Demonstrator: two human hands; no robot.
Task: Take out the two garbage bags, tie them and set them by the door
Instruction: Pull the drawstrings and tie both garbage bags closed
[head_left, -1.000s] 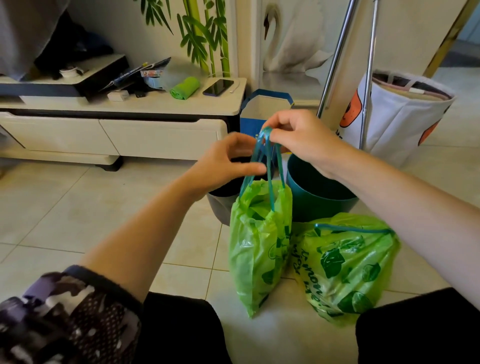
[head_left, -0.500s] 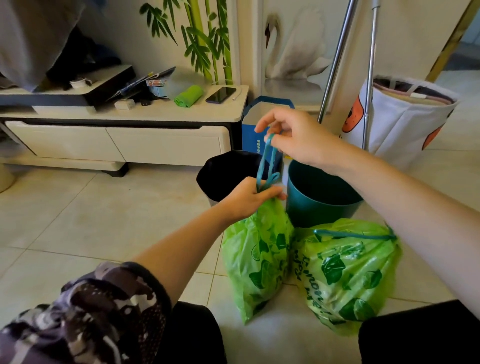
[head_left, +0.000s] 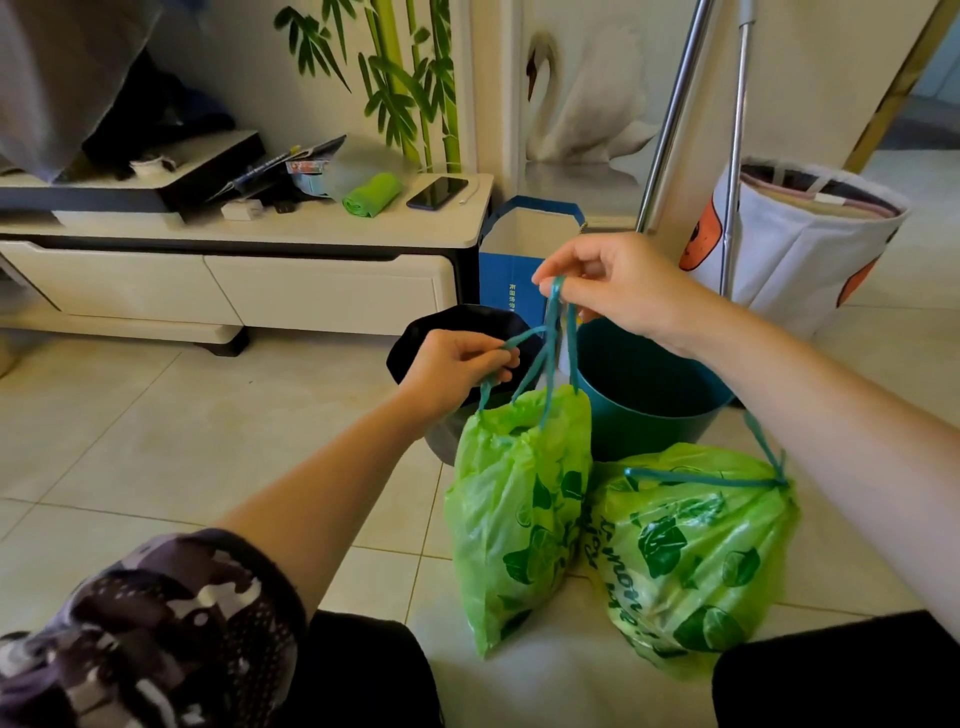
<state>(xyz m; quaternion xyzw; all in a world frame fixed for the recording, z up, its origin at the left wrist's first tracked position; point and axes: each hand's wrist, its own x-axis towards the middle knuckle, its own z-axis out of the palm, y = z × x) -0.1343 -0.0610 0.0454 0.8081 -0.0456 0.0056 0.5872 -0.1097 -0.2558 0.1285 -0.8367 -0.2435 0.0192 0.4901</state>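
Two green printed garbage bags stand on the tiled floor in front of me. The left bag (head_left: 517, 514) is held up by its teal drawstring loops (head_left: 550, 358). My left hand (head_left: 457, 371) pinches one loop off to the left, just above the bag's mouth. My right hand (head_left: 618, 288) pinches the other loops higher up. The right bag (head_left: 691, 558) lies slumped on the floor beside it, its drawstring (head_left: 701, 480) pulled tight across the gathered top, and neither hand touches it.
Behind the bags stand a black-lined bin (head_left: 457, 325) and a teal bin (head_left: 649, 395). A blue paper bag (head_left: 511, 265), two metal poles (head_left: 670, 119) and a white fabric basket (head_left: 800, 239) lie beyond. A low white cabinet (head_left: 234, 280) with clutter fills the left.
My left hand rose from the bag's neck and now pulls one loop out to the left. My right hand dropped slightly, still holding the strings. The bag's mouth sits more open.
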